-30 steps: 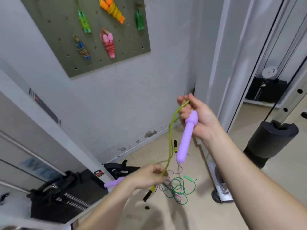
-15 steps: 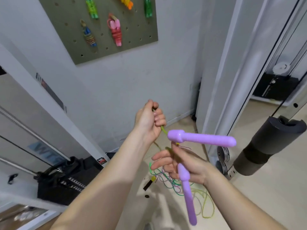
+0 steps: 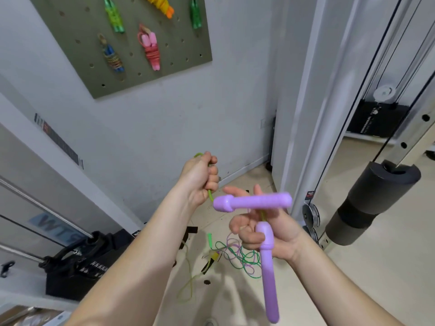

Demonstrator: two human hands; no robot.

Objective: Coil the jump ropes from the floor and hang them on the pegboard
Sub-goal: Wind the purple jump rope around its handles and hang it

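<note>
Coiling is judged to be the step in hand: the two purple handles (image 3: pixel 268 267) of one jump rope are brought together below the pegboard (image 3: pixel 77 55) and to its right, one lying level and the other hanging down beneath it, and both appear to be held in the right hand (image 3: pixel 266 231). Its lower fingers (image 3: pixel 250 238) are curled round the hanging handle, while two upper fingers are stretched out behind the level one. The yellow-green cord (image 3: pixel 210 196) is run from the head of the level handle up into the left hand (image 3: pixel 200 175), raised nearer the pegboard, where the fingers are clamped round it in a fist and a short loop is seen above the knuckles. A slack length of like colour is trailed onto the floor (image 3: pixel 364 278) far below the pegboard, beside a tangle of green and purple ropes (image 3: pixel 237 255) not yet picked up. On the pegboard several wound ropes (image 3: pixel 151 50) are already hung. The next move is judged to call for the cord to be laid round the paired handles turn by turn, tension being kept by the left hand so that slack is taken up without snagging the tangle.
</note>
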